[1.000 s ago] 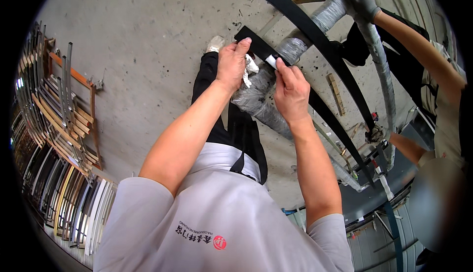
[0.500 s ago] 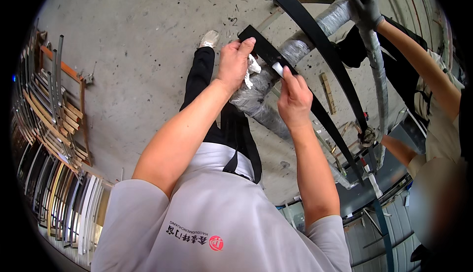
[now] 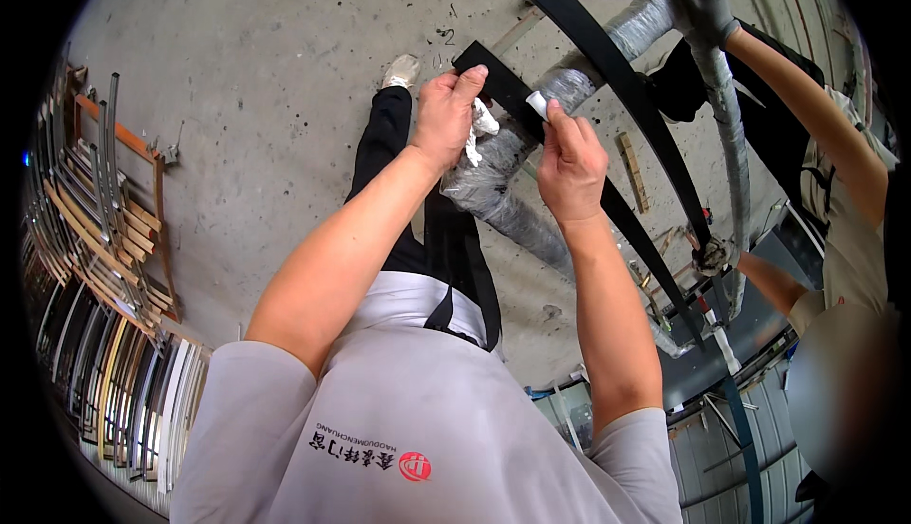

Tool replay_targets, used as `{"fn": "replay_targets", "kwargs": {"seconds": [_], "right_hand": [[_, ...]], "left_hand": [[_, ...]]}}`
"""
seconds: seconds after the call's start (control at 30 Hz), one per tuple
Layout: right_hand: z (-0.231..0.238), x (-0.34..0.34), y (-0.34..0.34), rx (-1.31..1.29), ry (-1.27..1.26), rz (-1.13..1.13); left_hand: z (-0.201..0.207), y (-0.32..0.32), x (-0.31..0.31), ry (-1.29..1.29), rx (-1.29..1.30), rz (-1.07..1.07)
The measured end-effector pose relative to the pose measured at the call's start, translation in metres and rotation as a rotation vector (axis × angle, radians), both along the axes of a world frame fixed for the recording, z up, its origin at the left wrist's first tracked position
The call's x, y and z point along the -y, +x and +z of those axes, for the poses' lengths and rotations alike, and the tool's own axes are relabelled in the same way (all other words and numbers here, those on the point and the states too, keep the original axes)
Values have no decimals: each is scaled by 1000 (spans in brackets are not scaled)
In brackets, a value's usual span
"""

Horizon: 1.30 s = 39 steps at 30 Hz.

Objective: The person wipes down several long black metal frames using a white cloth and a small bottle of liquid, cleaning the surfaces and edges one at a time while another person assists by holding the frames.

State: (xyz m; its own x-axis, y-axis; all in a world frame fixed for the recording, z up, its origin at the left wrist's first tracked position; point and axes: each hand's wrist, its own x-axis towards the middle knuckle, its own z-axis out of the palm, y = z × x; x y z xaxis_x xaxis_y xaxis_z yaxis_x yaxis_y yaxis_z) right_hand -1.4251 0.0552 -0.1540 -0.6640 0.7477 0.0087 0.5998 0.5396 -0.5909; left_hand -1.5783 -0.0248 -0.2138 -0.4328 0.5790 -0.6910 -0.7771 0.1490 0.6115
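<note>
My left hand [image 3: 444,118] grips the near end of a long flat black bar [image 3: 497,73], thumb on its top face. A crumpled white cloth or tissue [image 3: 483,121] is bunched under the same hand. Between the closed fingers of my right hand [image 3: 573,165] is a small white cylindrical piece [image 3: 537,103], held at the bar's surface; its exact kind cannot be made out. The bar runs away to the lower right, over a stand of pipes wrapped in grey plastic film [image 3: 567,92].
A second black bar [image 3: 607,54] curves across the stand. At the right, a co-worker's gloved hand [image 3: 702,2] rests on the wrapped frame, and their other gloved hand [image 3: 714,256] is at a bar. Racks of metal profiles [image 3: 114,211] stand left. A wood strip [image 3: 632,173] lies on the floor.
My right hand and the white piece have shifted a little away from me, up the picture. My left hand and the bar's end have moved slightly left.
</note>
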Motion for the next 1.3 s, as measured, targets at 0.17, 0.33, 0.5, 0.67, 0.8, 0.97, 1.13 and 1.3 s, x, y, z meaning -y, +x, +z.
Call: {"fn": "replay_targets", "kwargs": {"seconds": [0.17, 0.33, 0.5, 0.67, 0.8, 0.97, 1.13, 1.3], "right_hand": [[-1, 3, 17, 3, -15, -23], [-2, 0, 1, 44, 49, 42], [-1, 2, 15, 68, 23, -4], [-3, 2, 15, 62, 59, 38], [-7, 3, 18, 68, 38, 19], [-5, -1, 8, 42, 46, 20], [-3, -1, 1, 34, 21, -17], [-2, 3, 23, 92, 41, -6]], "left_hand": [[-5, -2, 3, 1, 19, -12], [-20, -5, 9, -28, -40, -79], [-9, -5, 5, 20, 35, -35], [-11, -10, 11, 20, 58, -127], [-10, -8, 10, 57, 21, -130], [-17, -5, 8, -9, -10, -76], [-12, -6, 5, 15, -1, -65], [-9, -11, 6, 17, -9, -86]]}}
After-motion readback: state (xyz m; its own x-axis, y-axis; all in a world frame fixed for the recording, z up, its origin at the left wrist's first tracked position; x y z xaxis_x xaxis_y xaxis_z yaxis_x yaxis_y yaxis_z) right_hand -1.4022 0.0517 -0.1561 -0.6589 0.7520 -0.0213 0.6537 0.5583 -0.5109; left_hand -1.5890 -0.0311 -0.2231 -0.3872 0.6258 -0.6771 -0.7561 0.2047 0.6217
